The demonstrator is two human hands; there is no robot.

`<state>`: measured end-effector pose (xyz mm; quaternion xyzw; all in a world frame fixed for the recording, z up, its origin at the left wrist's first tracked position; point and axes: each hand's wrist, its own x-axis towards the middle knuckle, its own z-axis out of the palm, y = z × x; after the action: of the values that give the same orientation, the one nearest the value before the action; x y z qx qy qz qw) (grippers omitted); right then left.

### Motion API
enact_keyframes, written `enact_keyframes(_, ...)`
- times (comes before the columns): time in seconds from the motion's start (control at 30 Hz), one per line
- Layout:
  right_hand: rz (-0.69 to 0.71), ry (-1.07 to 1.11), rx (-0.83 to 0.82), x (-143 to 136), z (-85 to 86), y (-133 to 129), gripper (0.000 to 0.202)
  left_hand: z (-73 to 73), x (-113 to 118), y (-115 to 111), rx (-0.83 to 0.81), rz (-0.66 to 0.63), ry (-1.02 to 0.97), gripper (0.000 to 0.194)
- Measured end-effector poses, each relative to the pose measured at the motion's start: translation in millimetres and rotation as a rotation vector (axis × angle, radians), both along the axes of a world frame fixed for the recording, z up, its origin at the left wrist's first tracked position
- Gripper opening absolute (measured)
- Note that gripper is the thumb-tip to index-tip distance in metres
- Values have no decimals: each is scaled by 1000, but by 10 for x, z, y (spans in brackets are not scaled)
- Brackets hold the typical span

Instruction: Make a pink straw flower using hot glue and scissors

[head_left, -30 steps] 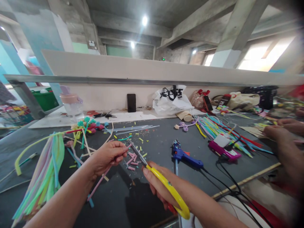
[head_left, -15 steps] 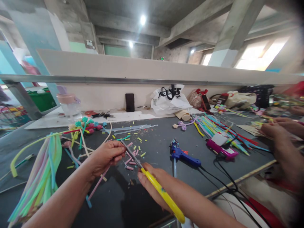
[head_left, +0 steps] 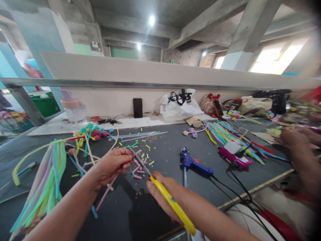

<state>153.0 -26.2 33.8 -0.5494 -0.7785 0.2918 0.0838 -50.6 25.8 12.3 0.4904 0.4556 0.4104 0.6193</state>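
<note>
My right hand (head_left: 163, 190) is wrapped round yellow-handled scissors (head_left: 173, 204), whose blades point up and left to the fingertips of my left hand (head_left: 120, 162). Those left fingers pinch a pink strip (head_left: 107, 192), which hangs down towards the lower left. Beneath the blades, short pink pieces (head_left: 137, 176) and yellow-green bits (head_left: 151, 163) lie scattered on the dark table (head_left: 160, 150). Whether the blades touch the strip is too small to tell.
Coloured strips (head_left: 47, 180) are bundled at the left. A blue glue gun (head_left: 197, 165) and a purple device (head_left: 235, 159) with cables lie right. A phone (head_left: 137, 108) and a white bag (head_left: 179, 105) stand behind. Another person's hand (head_left: 294, 140) is at far right.
Both hands keep nearly the same pose, with the scissors and the pink strip still held. The whole view has shifted very slightly.
</note>
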Motion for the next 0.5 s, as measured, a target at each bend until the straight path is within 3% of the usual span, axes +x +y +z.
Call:
enact_keyframes(0.2,58,-9,44,-22,35,-66,29,31,10,-10,-7,9,8,20)
enact_keyframes(0.5,44,6,154,-5,-136,-71,27,36,2,-28,-14,7,20,23)
